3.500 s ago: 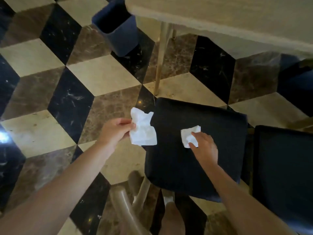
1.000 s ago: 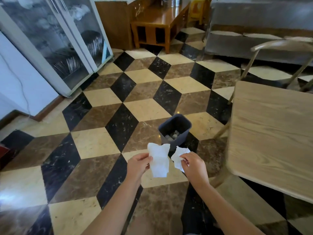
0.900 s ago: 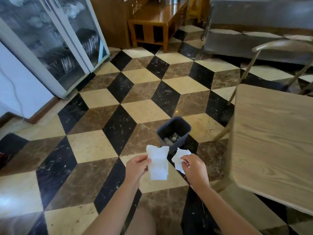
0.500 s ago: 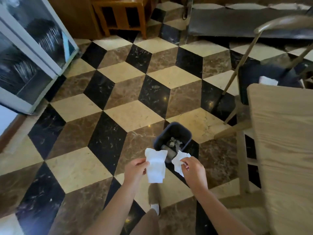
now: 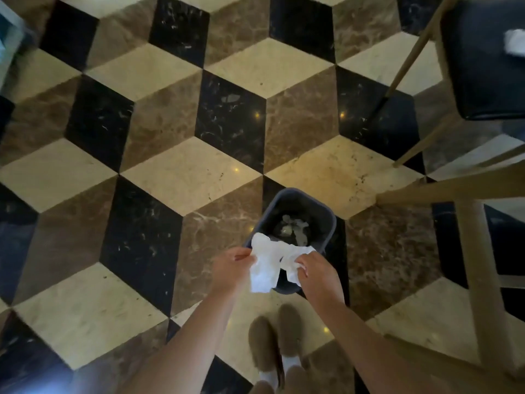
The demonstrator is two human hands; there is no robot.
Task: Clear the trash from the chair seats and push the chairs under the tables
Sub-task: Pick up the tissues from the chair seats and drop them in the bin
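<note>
My left hand (image 5: 231, 267) pinches a large crumpled white tissue (image 5: 264, 268) that hangs over the near rim of the dark bin (image 5: 326, 216). A smaller white tissue (image 5: 292, 258) is pinched in my right hand (image 5: 315, 273), also above the bin's near edge. The two tissues touch or overlap. Crumpled trash lies at the bottom of the bin. At the top right stands a chair with a black seat (image 5: 483, 72), and a white piece of trash (image 5: 514, 45) lies on it.
Pale wooden table legs and rails (image 5: 477, 268) stand to the right of the bin. A chair leg (image 5: 409, 55) slants down at the upper right. My feet (image 5: 277, 345) are just behind the bin on the chequered marble floor (image 5: 184, 172).
I have stepped up to the bin and my view has tilted down. Both hands, holding the tissues throughout, now hang over the bin's near rim, closer together.
</note>
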